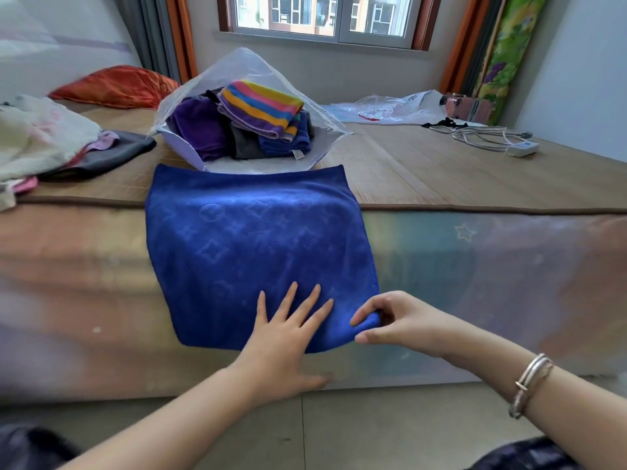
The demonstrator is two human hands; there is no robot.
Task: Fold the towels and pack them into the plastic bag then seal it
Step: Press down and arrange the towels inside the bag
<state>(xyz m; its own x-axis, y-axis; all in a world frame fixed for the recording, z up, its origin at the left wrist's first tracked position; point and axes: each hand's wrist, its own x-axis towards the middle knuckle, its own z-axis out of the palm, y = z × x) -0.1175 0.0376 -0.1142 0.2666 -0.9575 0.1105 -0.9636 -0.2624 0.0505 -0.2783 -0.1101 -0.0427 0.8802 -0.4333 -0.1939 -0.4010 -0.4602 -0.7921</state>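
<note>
A blue embossed towel point(251, 239) lies spread flat across the near edge of the bed. My left hand point(288, 340) rests flat on its near edge, fingers apart. My right hand point(397, 320) pinches the towel's near right corner between thumb and fingers. Behind the towel stands an open clear plastic bag point(237, 72) holding several folded towels: a striped towel point(261, 108) on top, a purple towel point(200, 128), a grey one and a blue one.
A heap of unfolded cloths point(44, 140) lies at the left on the bamboo mat point(424, 174). An orange pillow point(115, 84) sits at the back left. Another plastic bag point(390, 108) and a power strip with cable point(492, 139) lie at the back right.
</note>
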